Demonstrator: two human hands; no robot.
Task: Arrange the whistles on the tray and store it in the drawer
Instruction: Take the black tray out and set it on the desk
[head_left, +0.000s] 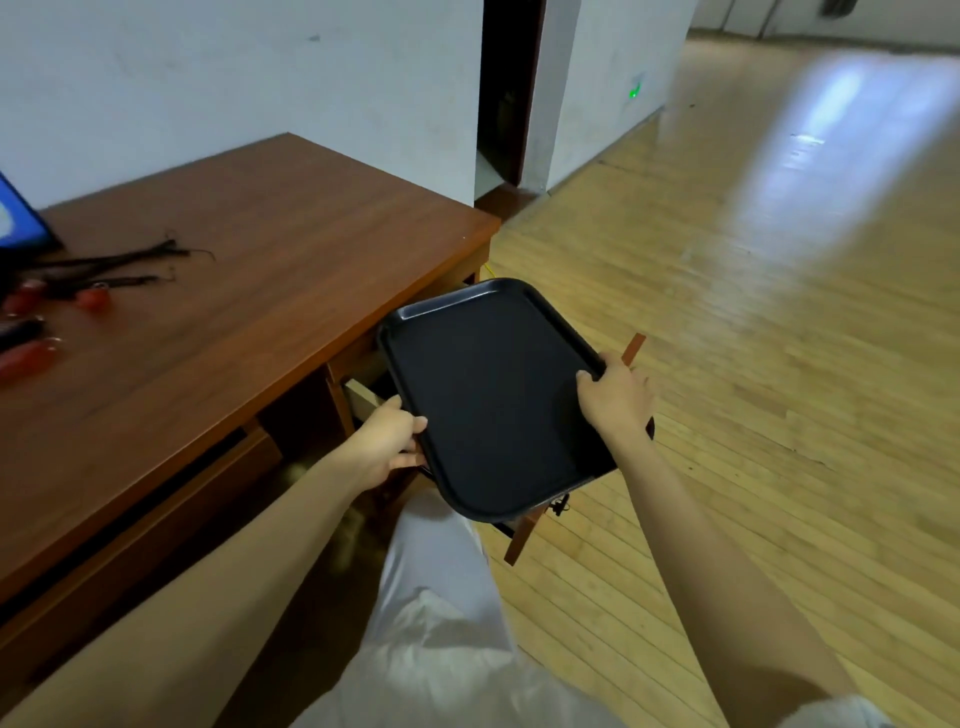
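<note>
A pale wooden floor (727, 364) filled the right of the view, with a white wall (234, 78) behind and a dark doorway (506, 88) at its end. Against the wall stood the brown worktop (260, 270), its top mostly bare. Below its near right corner a drawer (524, 540) stood pulled out over the floor, largely hidden by what was held above it.

That was the black tray (493, 400) — flat, empty, turned at an angle to the worktop's edge, and held in the air above the open drawer. The left hand (387, 441) was clamped on the tray's left rim, thumb on top and fingers beneath. The right hand (615, 400) gripped the right rim the same way, thumb lying over the edge. Both forearms were bare, and a knee in light cloth (436, 597) showed below the tray.

The whistles (31, 327) lay well apart from the tray, at the far left of the worktop — red bodies, blurred, with dark cords (124, 260) trailing toward the wall. Their number could not be told. Beside them, at the frame's edge, stood a blue panel (15, 218).
</note>
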